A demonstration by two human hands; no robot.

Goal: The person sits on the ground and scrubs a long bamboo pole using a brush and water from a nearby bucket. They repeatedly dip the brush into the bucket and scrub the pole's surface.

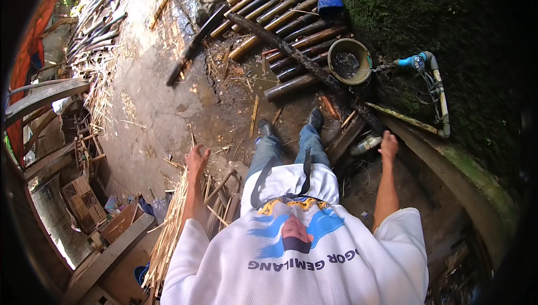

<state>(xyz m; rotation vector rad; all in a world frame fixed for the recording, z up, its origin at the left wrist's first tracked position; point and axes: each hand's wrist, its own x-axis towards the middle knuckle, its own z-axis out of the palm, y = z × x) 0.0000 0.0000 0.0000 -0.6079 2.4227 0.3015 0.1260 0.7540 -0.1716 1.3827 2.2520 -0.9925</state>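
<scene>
My left hand (197, 158) hangs in the air with its fingers apart and a little bent, holding nothing. Below it lies a bundle of thin split bamboo strips (168, 232). On the other side, my right hand (388, 146) is loosely open, close to the lower end of a long dark pole (367, 115); whether it touches the pole I cannot tell. That pole slants across a row of cut bamboo poles (300, 84). Beyond my right hand a bucket (334, 73) holds water, and a stream runs into it from a pipe with a blue fitting (412, 61).
A mossy wall (437, 19) rises at the right, with a bent pipe (443, 100) before it. A loose dark bamboo pole (196, 44) lies on the wet ground ahead. More bamboo (101, 42) is piled at the far left. A wooden crate (84, 201) stands at the left.
</scene>
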